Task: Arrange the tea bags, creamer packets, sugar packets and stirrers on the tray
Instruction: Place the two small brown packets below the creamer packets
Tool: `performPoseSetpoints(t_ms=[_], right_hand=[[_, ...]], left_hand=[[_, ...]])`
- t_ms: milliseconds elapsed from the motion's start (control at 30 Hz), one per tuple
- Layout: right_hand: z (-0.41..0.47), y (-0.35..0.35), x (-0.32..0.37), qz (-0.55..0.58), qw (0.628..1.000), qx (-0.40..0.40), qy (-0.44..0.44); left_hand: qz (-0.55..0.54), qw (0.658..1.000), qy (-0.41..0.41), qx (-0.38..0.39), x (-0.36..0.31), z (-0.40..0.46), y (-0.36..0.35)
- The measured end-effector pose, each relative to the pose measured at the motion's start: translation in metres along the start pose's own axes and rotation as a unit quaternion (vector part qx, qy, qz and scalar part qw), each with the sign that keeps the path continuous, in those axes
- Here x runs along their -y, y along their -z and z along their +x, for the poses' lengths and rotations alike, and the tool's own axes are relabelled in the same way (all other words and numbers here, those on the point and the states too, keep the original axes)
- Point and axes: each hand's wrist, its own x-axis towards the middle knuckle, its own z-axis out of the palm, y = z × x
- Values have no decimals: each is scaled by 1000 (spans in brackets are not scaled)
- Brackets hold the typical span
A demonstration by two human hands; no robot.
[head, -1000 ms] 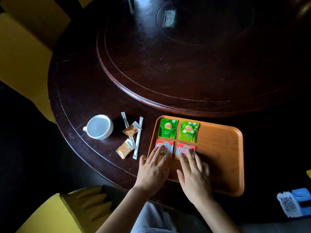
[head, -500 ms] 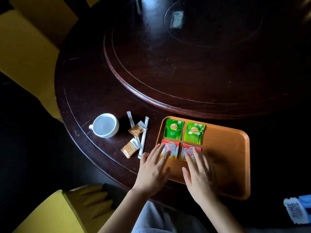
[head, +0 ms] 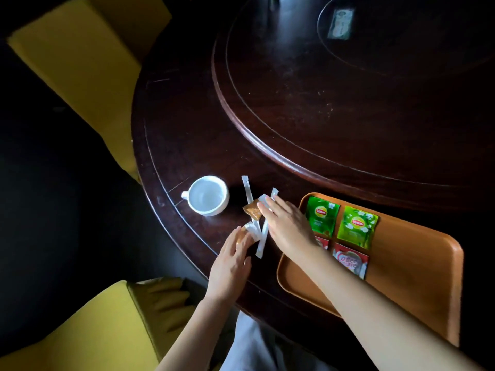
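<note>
An orange tray (head: 452, 266) lies on the dark table at the right. On it are two green tea bags (head: 321, 218) (head: 357, 227) and, nearer me, two red creamer packets (head: 351, 261); my right forearm mostly hides the left one (head: 322, 242). Left of the tray, two brown sugar packets (head: 252, 211) (head: 244, 235) and two white stirrers (head: 247, 187) (head: 262, 238) lie in a loose pile on the table. My left hand (head: 230, 263) rests its fingertips on the nearer sugar packet. My right hand (head: 286, 223) reaches across the pile, fingers spread, touching the farther packet.
A white cup (head: 207, 195) stands just left of the pile. A raised round turntable (head: 321, 103) fills the table's middle behind the tray. Yellow chairs (head: 80, 62) (head: 93, 333) stand at the left and near my lap. The table edge curves close to my left hand.
Both hands have left the creamer packets on the tray and moved left to the sugar packets and stirrers. The view has shifted, so the table's things sit further right.
</note>
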Motion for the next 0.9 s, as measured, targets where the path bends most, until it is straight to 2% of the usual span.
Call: performPoseSetpoints(t_ms=[100, 267, 433, 533, 600, 733, 900], right_hand=[[17, -8, 0, -10, 999, 26, 29], [29, -17, 4, -28, 998, 46, 13], [41, -16, 5, -46, 999, 14, 18], [38, -1, 4, 14, 999, -32, 18], [20, 13, 2, 91, 992, -81, -16], [-49, 46, -4, 167, 971, -117, -127], [-157, 47, -3, 98, 962, -130, -220]], left_hand=[[-7, 1000, -13, -16, -3, 0, 4], [3, 999, -9, -37, -1, 5, 8], [-26, 996, 60, -60, -3, 10, 7], [-61, 992, 82, -75, -1, 10, 7], [-81, 988, 80, -100, -3, 8, 11], [-120, 984, -15, -128, -22, -5, 16], [-128, 974, -176, -66, -55, -31, -6]])
